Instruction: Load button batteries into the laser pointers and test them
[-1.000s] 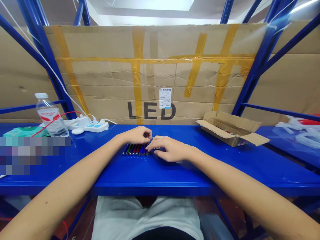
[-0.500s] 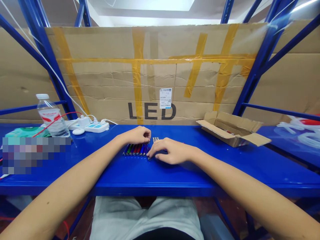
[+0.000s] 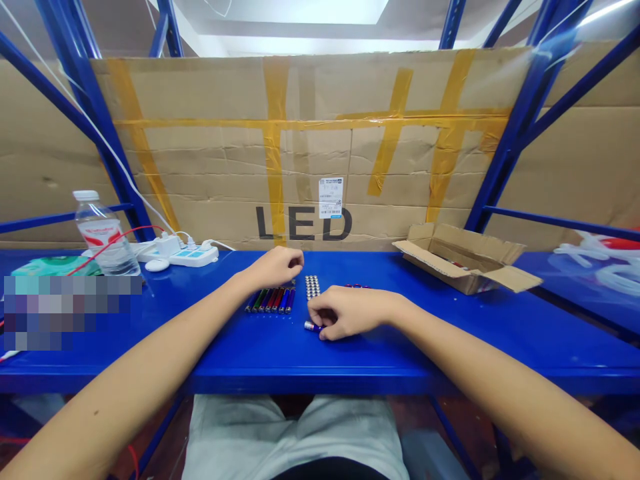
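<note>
Right hand (image 3: 350,312) had a blue tube (image 3: 313,327) pinched between thumb and fingers!
There it was, silver end pointing left, nearer than the small silver pieces (image 3: 313,287); and on the left, the left hand (image 3: 279,267) hung curled at the far end of the coloured tubes (image 3: 271,300), whether gripping anything, I couldn't tell.

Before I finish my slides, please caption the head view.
Right hand gripping a silver-ended tube, left hand near a row of coloured tubes.
</note>
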Tool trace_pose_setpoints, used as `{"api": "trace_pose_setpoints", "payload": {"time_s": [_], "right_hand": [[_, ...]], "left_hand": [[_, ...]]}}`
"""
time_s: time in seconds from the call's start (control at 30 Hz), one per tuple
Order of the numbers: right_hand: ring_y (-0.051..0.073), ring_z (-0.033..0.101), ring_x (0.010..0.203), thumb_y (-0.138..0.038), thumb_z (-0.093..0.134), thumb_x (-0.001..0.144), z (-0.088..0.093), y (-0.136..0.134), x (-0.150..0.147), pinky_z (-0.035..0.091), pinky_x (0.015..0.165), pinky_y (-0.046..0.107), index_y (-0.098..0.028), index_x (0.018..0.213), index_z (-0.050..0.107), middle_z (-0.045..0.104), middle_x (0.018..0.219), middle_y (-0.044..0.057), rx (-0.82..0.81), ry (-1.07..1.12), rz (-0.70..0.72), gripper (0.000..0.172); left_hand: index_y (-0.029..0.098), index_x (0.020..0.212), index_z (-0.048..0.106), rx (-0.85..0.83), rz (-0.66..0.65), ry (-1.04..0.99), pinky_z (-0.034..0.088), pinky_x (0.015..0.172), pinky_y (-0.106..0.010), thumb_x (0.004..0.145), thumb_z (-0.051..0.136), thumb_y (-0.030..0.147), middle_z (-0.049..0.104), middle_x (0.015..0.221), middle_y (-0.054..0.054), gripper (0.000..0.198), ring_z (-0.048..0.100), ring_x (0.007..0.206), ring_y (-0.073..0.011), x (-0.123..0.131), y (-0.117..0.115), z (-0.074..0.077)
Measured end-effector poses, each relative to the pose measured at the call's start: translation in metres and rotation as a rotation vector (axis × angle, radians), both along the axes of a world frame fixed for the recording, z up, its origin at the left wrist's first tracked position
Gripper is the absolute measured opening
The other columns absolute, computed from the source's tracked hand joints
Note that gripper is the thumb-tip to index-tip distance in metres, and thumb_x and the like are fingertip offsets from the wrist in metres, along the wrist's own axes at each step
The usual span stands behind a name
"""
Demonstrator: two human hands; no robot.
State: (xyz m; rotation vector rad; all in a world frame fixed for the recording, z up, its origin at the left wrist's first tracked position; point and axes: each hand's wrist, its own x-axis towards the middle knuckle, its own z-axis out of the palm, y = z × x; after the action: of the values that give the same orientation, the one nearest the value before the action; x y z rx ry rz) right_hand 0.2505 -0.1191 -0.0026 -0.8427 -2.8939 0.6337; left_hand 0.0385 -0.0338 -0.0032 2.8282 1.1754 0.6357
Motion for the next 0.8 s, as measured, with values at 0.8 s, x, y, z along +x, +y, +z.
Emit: {"api": "trace_pose_setpoints", "payload": {"time_s": [0.8], "right_hand": [[0.014,0.053,0.071,-0.011,0.055,0.072,0.009,0.032,0.036,0.036,0.061,0.024,-0.015,0.087,0.063,0.067,0.087,0.006,0.364,0.107,-0.371,0.018]], "left_hand": [[0.016,0.11,0.065,-0.033,-0.08,0.235,0.043,0.094,-0.029,0.067,0.039,-0.003,0.065,0.113,-0.009,0.055,0.058,0.106,-0.02,0.024,-0.001,-0.009]]}}
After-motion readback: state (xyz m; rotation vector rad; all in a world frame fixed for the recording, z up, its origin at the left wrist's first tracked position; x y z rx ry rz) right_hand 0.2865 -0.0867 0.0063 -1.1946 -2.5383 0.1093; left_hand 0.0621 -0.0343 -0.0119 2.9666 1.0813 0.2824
